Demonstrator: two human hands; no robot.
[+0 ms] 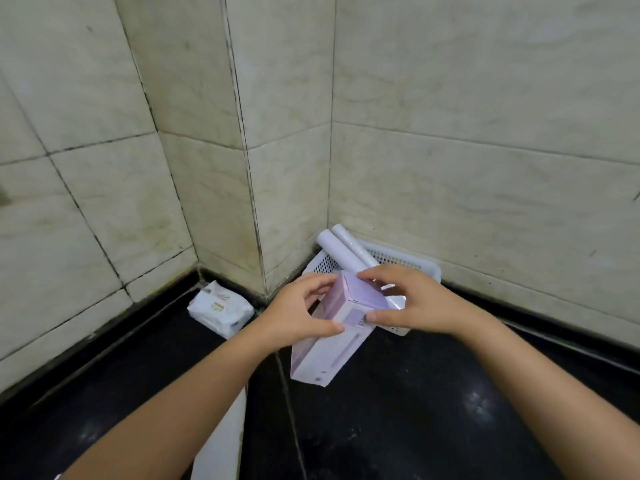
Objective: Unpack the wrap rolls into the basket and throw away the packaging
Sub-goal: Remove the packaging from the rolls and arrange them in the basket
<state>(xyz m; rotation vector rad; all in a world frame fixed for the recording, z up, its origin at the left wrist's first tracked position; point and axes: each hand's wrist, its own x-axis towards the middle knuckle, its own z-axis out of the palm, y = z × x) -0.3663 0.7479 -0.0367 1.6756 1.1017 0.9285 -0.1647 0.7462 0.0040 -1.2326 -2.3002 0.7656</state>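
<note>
A long pale purple and white cardboard box [332,344] is held tilted above the black counter, its upper end toward the basket. My left hand [298,315] grips the box's left side near the top. My right hand [412,303] holds the top end, thumb on the front face and fingers over the closed flap. Behind the box a white perforated plastic basket [415,266] stands in the wall corner. Two white wrap rolls [343,249] lie in it, their ends sticking out over its left rim.
A white soft packet [220,308] lies on the black counter [433,410] to the left, against the tiled wall [485,133]. A tiled pillar edge juts out between packet and basket. A white panel [218,441] shows under my left forearm.
</note>
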